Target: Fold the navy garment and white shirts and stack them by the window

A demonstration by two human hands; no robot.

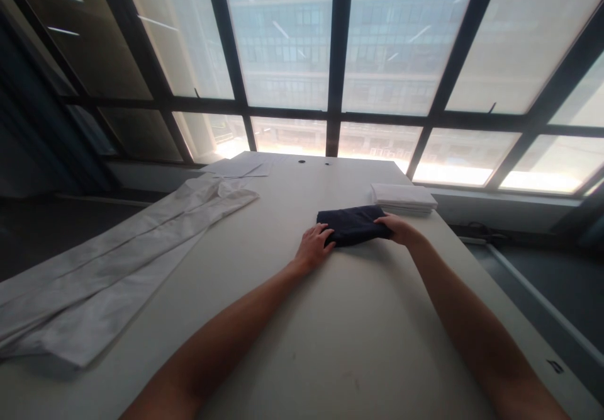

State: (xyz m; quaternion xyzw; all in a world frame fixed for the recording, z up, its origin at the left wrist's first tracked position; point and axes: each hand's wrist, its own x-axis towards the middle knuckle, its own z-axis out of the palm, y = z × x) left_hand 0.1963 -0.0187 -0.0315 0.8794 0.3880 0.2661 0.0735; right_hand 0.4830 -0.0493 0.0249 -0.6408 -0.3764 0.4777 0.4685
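1 dark folded cloth, approx 4 o'clock from view ctr; L hand grasping its 8 o'clock corner, R hand gripping 3 o'clock end. Wht folded stack near, 2 o'clock.

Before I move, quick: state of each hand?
Left hand: fingers spread over the left end of the folded dark navy cloth; whether it grips can't be told.
Right hand: closed, holding that cloth's right end.

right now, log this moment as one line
left hand: on folded dark cloth, left end; right hand: gripping its right end; beyond, right: folded white stack; at left: white fabric
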